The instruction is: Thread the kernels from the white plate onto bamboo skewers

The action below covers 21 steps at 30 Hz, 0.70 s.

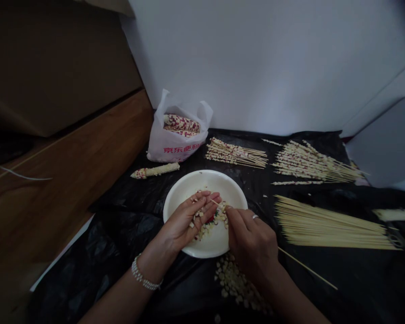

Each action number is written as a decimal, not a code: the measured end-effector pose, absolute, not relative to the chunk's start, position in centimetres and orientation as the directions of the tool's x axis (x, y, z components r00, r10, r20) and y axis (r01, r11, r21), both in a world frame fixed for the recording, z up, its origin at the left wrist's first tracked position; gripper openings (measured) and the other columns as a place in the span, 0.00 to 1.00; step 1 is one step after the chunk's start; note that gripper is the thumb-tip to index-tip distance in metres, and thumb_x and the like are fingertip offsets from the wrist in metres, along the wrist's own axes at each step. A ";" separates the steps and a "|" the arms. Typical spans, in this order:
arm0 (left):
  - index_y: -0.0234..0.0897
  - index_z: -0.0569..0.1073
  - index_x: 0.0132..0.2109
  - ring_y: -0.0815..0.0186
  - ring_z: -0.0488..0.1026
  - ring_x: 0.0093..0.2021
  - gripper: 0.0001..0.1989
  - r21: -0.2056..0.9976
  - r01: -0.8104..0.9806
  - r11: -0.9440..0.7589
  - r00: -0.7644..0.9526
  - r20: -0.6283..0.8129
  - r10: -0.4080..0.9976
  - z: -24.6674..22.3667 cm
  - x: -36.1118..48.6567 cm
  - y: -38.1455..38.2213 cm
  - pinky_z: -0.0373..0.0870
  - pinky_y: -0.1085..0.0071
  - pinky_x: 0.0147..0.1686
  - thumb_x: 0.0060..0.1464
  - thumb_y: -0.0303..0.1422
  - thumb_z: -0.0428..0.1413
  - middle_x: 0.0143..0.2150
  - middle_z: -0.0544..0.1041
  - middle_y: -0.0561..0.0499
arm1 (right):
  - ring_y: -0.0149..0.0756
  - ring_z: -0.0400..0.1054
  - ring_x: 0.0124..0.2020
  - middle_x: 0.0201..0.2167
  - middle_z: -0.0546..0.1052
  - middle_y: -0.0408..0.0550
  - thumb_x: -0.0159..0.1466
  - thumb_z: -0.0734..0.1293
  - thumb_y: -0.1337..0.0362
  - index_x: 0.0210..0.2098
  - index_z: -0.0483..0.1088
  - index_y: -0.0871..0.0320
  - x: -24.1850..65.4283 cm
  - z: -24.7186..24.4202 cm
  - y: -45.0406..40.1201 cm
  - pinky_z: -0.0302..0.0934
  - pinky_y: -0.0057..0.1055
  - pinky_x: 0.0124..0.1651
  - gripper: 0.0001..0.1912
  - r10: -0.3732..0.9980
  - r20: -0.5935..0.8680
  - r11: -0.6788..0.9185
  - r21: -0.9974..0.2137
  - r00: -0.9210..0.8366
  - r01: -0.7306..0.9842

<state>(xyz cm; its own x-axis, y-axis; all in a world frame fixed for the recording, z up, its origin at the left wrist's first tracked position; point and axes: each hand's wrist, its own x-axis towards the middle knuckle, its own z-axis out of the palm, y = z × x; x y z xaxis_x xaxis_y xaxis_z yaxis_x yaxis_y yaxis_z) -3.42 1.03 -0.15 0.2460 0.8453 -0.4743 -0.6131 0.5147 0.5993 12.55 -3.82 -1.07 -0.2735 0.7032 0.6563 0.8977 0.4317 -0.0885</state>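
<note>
My left hand (189, 218), palm up and cupped, holds loose corn kernels (197, 216) over a white bowl (171, 198). My right hand (251, 234) is closed around a bamboo skewer (307, 267). The skewer's tip end reaches the fingers of my left hand, and a few pale kernels appear to be threaded near the tip. Its long bare end sticks out behind my right hand, down to the right. More kernels lie in the bowl, partly hidden by my hands.
A white plastic bag (175, 146) holds red-and-white corn cobs (181, 122). A mostly stripped cob (158, 170) lies before it. To the right are two piles of kernel-threaded skewers (222, 153) and a bundle of bare skewers (327, 225). Loose kernels (236, 281) cover black plastic sheeting (121, 252).
</note>
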 end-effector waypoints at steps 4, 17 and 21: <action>0.30 0.74 0.43 0.69 0.78 0.37 0.08 0.590 -0.620 0.518 0.208 -0.512 0.833 -0.1 -3.5 1.1 0.76 0.78 0.37 0.53 0.22 0.57 0.43 0.79 0.43 | 0.32 0.68 0.31 0.30 0.77 0.48 0.65 0.61 0.72 0.44 0.70 0.63 12.5 -1.1 -3.8 0.57 0.28 0.34 0.09 0.689 0.667 0.460 -0.099 -0.284 0.883; 0.31 0.78 0.45 0.67 0.77 0.45 0.12 0.667 -0.543 0.510 0.267 -0.439 0.858 0.1 -3.2 0.7 0.72 0.77 0.47 0.52 0.23 0.59 0.47 0.79 0.42 | 0.32 0.67 0.30 0.29 0.76 0.47 0.66 0.60 0.72 0.43 0.70 0.62 12.6 -1.2 -3.7 0.55 0.29 0.32 0.09 0.710 0.645 0.422 -0.066 -0.284 0.904; 0.31 0.78 0.45 0.66 0.76 0.46 0.12 0.660 -0.545 0.517 0.275 -0.442 0.854 0.3 -3.2 0.7 0.72 0.74 0.49 0.52 0.23 0.59 0.46 0.80 0.43 | 0.33 0.67 0.29 0.30 0.76 0.47 0.66 0.61 0.71 0.44 0.70 0.61 12.7 -1.5 -3.8 0.54 0.29 0.32 0.09 0.724 0.633 0.400 -0.061 -0.275 0.914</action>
